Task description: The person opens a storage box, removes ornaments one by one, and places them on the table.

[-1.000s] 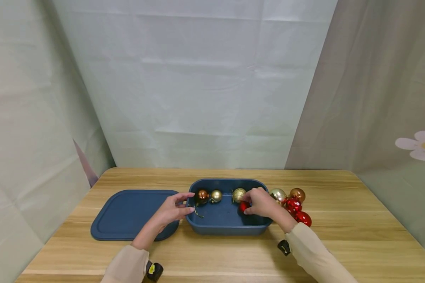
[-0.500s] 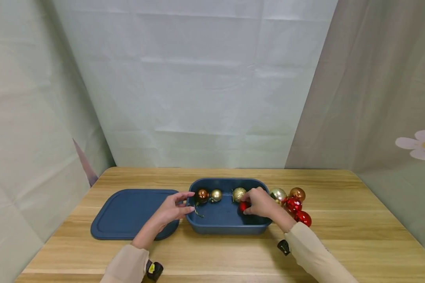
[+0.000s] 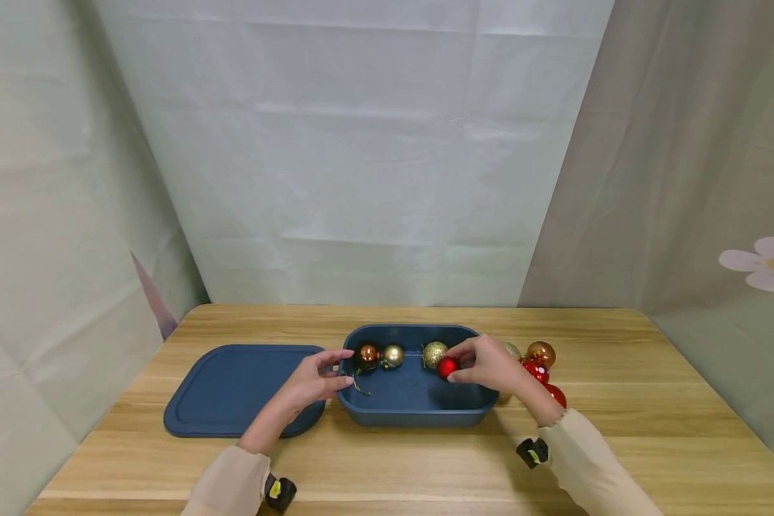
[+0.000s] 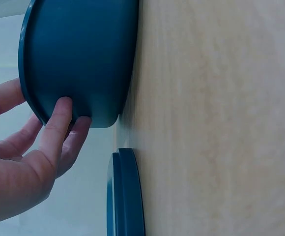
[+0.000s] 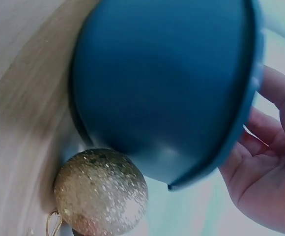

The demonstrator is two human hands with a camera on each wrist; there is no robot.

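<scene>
The left hand (image 3: 311,382) grips the left end of the box (image 3: 413,412), thumb over the rim and fingers curled against the outer wall; the left wrist view shows these fingers (image 4: 59,123) pressed to the box's side. The right hand (image 3: 490,364) pinches a red ball (image 3: 447,367) between thumb and fingertips, holding it just above the floor of the box, right of centre.

Left of the box, the lid (image 3: 239,388) lies flat on the table (image 3: 387,466), its near corner under the left forearm. Inside the box, along the far wall, sit a copper ball (image 3: 368,355), a pale gold ball (image 3: 393,355) and a glitter gold ball (image 3: 435,354), the last just beside the held red one. Right of the box, partly hidden by the right hand, a cluster remains on the table: a copper ball (image 3: 541,353), two red ones (image 3: 537,370) and a glitter gold ball (image 5: 100,191) touching the box's outer wall.

Progress, as judged from this layout: three balls are stowed, a fourth is in hand over the box, at least four wait outside, and the lid is off.
</scene>
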